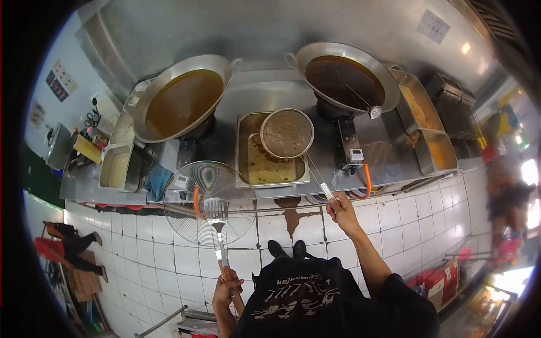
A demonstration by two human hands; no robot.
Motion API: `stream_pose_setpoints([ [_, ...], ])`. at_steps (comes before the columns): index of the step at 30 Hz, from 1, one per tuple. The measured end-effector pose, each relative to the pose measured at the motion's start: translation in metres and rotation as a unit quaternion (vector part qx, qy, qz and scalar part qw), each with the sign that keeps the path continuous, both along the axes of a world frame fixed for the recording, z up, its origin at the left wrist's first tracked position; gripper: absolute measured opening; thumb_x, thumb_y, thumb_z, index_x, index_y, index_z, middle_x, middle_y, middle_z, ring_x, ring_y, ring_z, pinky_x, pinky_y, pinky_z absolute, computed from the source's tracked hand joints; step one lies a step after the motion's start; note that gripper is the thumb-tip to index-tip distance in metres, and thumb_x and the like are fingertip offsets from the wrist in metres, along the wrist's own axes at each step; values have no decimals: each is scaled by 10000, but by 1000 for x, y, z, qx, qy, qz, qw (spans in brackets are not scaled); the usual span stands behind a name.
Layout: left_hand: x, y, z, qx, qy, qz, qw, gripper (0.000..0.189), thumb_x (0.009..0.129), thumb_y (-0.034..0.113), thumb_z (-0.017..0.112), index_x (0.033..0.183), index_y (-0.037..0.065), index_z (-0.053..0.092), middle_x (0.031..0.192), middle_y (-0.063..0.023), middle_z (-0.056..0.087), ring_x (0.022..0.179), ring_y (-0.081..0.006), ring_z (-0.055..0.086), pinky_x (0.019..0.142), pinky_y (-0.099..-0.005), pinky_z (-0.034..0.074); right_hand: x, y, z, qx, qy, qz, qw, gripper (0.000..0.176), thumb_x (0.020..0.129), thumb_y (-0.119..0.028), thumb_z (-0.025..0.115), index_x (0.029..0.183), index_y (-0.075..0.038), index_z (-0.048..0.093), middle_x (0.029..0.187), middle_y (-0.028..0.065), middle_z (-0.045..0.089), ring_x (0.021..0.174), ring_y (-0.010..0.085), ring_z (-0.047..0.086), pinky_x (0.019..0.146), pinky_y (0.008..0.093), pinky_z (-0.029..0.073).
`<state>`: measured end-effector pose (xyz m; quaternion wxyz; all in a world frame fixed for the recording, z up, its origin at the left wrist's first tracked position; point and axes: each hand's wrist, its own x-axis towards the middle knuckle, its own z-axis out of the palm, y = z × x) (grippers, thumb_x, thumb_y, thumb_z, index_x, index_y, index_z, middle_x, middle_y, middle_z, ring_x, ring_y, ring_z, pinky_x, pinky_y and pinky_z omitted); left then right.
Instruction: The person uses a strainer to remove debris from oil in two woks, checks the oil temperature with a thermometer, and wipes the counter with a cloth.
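The round metal strainer (pixel 287 133), its mesh coated grey-brown, is above the right part of the metal tray (pixel 270 185), its long handle slanting down to the right grip (pixel 341 211). The left grip (pixel 227 288) holds a slotted metal spatula (pixel 216 209) and a wide, round wire skimmer (pixel 186 214), handles close together, the spatula's blade overlapping the skimmer's open rings

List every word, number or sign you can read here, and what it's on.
"limantan", seemingly, upside down and partial: black garment; larger lettering there is unclear.
Too small or blurred: upper-right wall sheet, left-wall poster, thermometer dial, white display.
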<state>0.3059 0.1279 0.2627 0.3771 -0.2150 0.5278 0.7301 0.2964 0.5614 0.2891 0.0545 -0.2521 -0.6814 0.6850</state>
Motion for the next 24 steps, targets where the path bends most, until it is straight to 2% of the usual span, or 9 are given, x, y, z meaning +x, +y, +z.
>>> stream_pose_setpoints([
  [2,-10,3,2,1,2,-15,1000,304,667,-92,680,781,91,466,541,-3,457,392,-123,431,430,-281,418,1,1,4,-12,-23,31,999,154,958,-129,429,1082,-47,471,637,7,511,536,68,420,470,218,340],
  [6,-27,6,-3,-23,9,-38,999,302,669,-79,691,787,91,472,548,-1,462,392,-119,424,430,-281,412,-1,0,6,-31,-24,0,999,138,947,-105,436,1057,-46,494,648,15,521,541,70,425,467,225,332],
  [8,-30,1,-4,-33,9,-41,999,303,668,-75,696,788,91,473,547,1,461,389,-116,418,430,-281,412,-2,-4,8,-24,-44,-54,997,121,926,-74,449,1021,-48,519,618,15,502,524,72,417,462,228,316],
  [10,-32,-3,-9,-37,16,-50,998,303,669,-66,704,783,93,472,546,3,461,382,-111,405,435,-282,415,-2,-5,1,-18,-24,-51,998,116,908,-64,450,986,-54,536,583,7,477,479,71,387,431,227,278],
  [12,-36,-2,-5,-49,21,-52,997,301,672,-58,708,777,96,472,536,7,451,378,-106,395,436,-281,415,-4,-13,10,-100,-23,-71,992,79,908,-100,450,945,-112,518,574,-18,446,402,37,294,341,197,189],
  [16,-42,0,-5,-64,20,-55,996,293,679,-43,716,788,99,484,508,12,429,381,-103,399,431,-282,405,-9,-32,21,-67,-12,-93,993,93,878,-81,451,945,-107,510,545,-24,407,387,29,271,331,199,179],
  [18,-43,1,-2,-52,30,-65,996,284,691,-30,719,795,97,486,506,17,430,385,-95,403,424,-274,397,-8,-45,39,-84,-6,-87,993,115,856,-64,453,954,-91,508,530,-19,389,386,35,268,333,197,180],
  [20,-50,7,12,-58,34,-76,995,278,700,-21,718,795,96,485,507,19,432,385,-90,402,422,-267,394,-3,-50,51,-106,37,-35,993,107,870,-66,447,963,-67,502,543,-4,435,424,53,330,368,206,226],
  [24,-65,25,25,-42,26,-104,993,260,728,6,716,799,93,482,507,23,438,387,-76,400,416,-247,384,3,-64,68,-72,49,22,996,85,869,-79,467,939,-64,512,507,-5,400,387,43,290,351,203,206],
])
